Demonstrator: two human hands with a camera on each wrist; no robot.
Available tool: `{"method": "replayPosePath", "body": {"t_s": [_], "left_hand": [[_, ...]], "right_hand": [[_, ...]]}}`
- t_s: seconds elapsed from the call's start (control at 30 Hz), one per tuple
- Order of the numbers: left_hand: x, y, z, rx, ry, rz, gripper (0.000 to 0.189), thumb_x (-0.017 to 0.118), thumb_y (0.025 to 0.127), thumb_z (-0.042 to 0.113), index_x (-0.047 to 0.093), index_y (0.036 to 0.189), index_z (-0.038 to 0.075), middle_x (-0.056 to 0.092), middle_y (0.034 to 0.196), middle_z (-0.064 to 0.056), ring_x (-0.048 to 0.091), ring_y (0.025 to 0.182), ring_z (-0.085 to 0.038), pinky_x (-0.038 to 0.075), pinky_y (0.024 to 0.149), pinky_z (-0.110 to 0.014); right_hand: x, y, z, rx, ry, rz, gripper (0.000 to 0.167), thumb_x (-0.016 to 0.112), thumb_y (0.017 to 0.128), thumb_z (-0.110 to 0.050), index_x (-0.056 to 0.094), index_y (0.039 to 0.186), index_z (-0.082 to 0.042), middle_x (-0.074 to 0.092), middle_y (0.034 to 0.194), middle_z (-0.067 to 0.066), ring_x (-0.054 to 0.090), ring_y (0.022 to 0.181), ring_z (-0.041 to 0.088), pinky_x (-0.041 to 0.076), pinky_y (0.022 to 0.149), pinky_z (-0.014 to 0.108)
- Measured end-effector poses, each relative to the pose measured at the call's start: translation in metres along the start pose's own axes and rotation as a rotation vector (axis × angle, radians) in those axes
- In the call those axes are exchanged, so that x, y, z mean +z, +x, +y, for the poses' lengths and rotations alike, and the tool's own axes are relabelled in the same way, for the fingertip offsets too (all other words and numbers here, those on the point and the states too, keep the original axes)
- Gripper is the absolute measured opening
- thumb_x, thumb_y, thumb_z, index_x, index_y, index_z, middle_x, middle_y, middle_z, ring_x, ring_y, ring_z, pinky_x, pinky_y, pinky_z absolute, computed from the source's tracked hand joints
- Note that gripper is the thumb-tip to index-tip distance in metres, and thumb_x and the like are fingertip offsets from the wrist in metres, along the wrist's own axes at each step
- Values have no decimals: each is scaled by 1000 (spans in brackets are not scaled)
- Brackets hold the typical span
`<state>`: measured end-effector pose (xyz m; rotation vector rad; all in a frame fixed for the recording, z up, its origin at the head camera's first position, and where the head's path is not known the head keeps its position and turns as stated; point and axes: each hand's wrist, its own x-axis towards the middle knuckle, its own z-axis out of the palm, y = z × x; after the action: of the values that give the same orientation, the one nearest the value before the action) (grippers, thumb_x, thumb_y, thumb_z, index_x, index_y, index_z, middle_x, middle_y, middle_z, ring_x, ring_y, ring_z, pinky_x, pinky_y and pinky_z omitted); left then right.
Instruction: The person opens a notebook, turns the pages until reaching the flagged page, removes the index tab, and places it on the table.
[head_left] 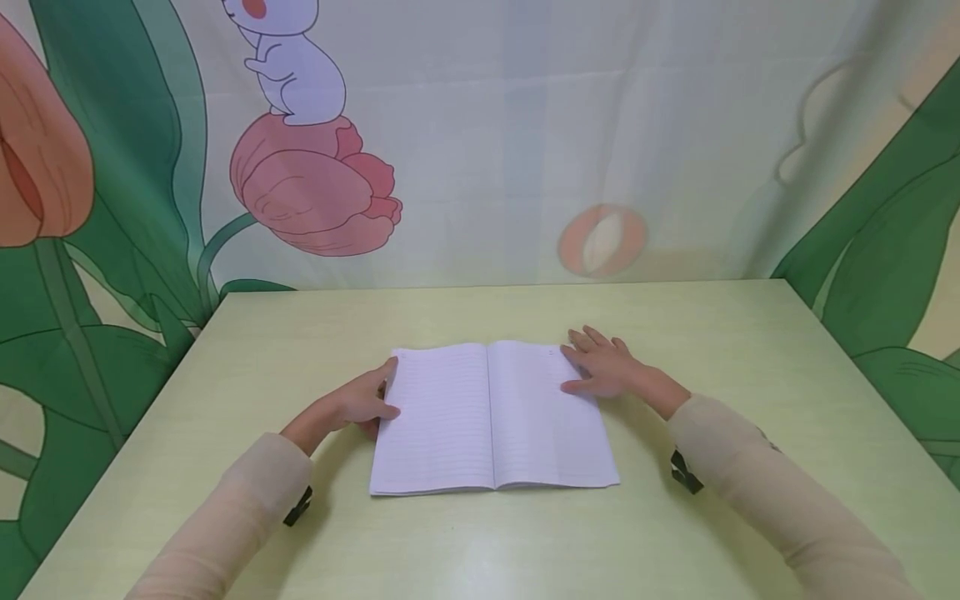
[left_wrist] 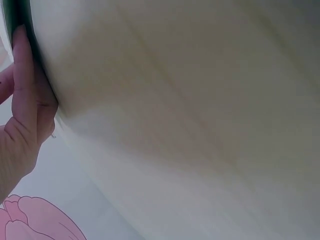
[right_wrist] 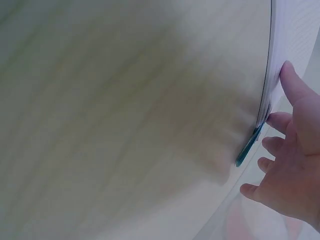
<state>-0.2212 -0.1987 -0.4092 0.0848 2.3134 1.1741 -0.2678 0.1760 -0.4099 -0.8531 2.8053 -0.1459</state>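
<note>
An open notebook with white lined pages lies on the table, its spine pointing away from me. My left hand holds its left edge, thumb over the page and some fingers behind the edge. In the left wrist view that hand shows at the far left beside a dark green strip. On the other side, my right hand rests at the upper right edge with fingers spread and fairly straight. Thumb and index fingertip of the right hand touch the page edges in the right wrist view, near a teal cover corner.
The pale wood-grain table extends around the notebook. Behind it hangs a curtain printed with flowers, leaves and a white animal. Dark straps or clips show under both sleeves.
</note>
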Motion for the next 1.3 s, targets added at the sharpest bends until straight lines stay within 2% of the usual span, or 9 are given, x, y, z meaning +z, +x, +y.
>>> {"method": "replayPosePath", "body": {"t_s": [0.1,0.4,0.63,0.8,1.07,1.23,1.3], "left_hand": [[0,-1,1,3,5,-2,85,56,86,-5,-4,146,5,34,125,-28,59,66,-21,51,56,-36],[0,1,1,-19,13,14,86,56,86,-5,-3,146,8,33,128,-27,59,64,-21,51,55,-35],[1,1,2,-24,10,10,86,57,86,-4,-3,146,8,28,133,-28,59,67,-22,51,56,-35],[0,0,1,-20,5,2,86,56,86,-5,-5,146,6,27,133,-29,59,64,-22,51,55,-35],[-1,-1,0,-29,-8,-7,86,55,87,-3,-6,146,9,25,137,-28,58,67,-22,51,56,-35],[-2,0,-1,-34,-11,-29,83,55,90,7,-7,146,10,27,134,-27,56,73,-22,50,58,-35],[-3,1,-1,-33,-11,-36,83,55,91,11,-7,146,10,28,133,-27,56,75,-22,50,59,-35]], "right_hand": [[1,1,0,-3,-13,-11,69,51,89,-46,34,139,-1,19,146,22,9,133,41,17,96,64],[3,0,0,-9,-57,34,67,52,88,-47,39,137,-2,27,144,19,14,133,38,20,96,63],[12,-6,-5,-12,-82,-1,74,39,91,-53,27,142,-1,21,148,14,8,136,33,11,100,63],[17,-11,-20,-54,-45,-9,69,35,94,-50,25,142,-1,18,148,13,7,136,33,9,100,63],[18,-10,-57,-129,57,-11,64,34,96,-44,27,142,0,20,148,14,9,136,32,10,101,61],[17,-9,-72,-157,116,-66,66,30,96,-48,21,144,-4,15,149,17,8,136,32,8,102,59],[15,-9,-73,-162,127,-97,71,33,94,-52,18,145,-6,11,149,17,7,136,32,7,102,59]]}}
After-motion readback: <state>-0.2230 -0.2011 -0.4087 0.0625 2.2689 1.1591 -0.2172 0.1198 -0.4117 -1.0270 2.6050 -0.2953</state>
